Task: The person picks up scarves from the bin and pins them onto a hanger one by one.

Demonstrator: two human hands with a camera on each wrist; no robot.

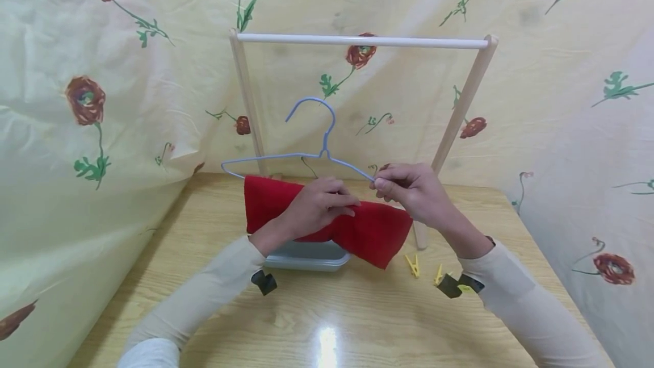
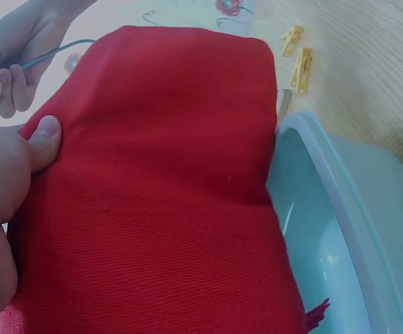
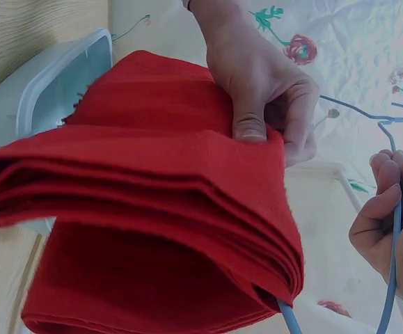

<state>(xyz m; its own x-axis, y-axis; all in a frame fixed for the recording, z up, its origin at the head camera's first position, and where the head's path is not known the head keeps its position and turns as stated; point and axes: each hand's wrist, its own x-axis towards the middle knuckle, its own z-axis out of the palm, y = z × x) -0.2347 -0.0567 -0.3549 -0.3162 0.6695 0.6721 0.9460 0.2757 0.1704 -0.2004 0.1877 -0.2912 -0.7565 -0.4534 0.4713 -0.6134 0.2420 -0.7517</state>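
A red cloth (image 1: pixel 373 229), folded in several layers, hangs over the lower bar of a blue wire hanger (image 1: pixel 325 143). My left hand (image 1: pixel 324 206) pinches the cloth at its top fold, thumb (image 2: pixel 45 142) on the near face. With curled fingers my right hand (image 1: pixel 411 192) grips the hanger's right sloping arm near its end. In the right wrist view the hanger wire (image 3: pixel 394 243) runs through the right hand's fingers, and the lower bar comes out from the cloth's fold. The hook points up and is free of both hands.
Under the cloth stands a light blue plastic tub (image 1: pixel 306 263), with a red fringe (image 2: pixel 317 314) inside it. Two yellow clothespins (image 1: pixel 413 266) lie on the wooden table to the right. Behind the hanger rises a rack with a white rail (image 1: pixel 363 41) and wooden legs.
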